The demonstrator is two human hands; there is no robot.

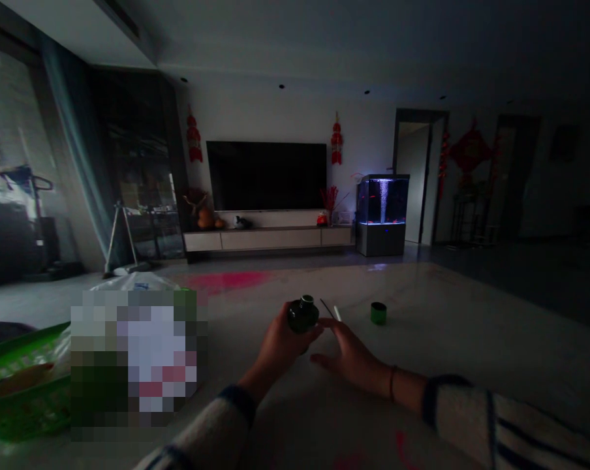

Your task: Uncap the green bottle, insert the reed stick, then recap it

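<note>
gripping green bottle point(303, 314) in left hand point(282, 343) | right hand point(348, 358) open, empty

The left hand point(280, 346) grips a dark green bottle point(303, 314); the open right hand point(348, 356) sits just beside it, near a thin stick point(330, 309) and a short green cylinder point(378, 313) on the tabletop point(446, 339).

Dim living room point(275, 98) here, big dark wall TV point(266, 175) over a low beige cabinet point(268, 239), blue-lit fish tank point(382, 212) right beside it.
</note>
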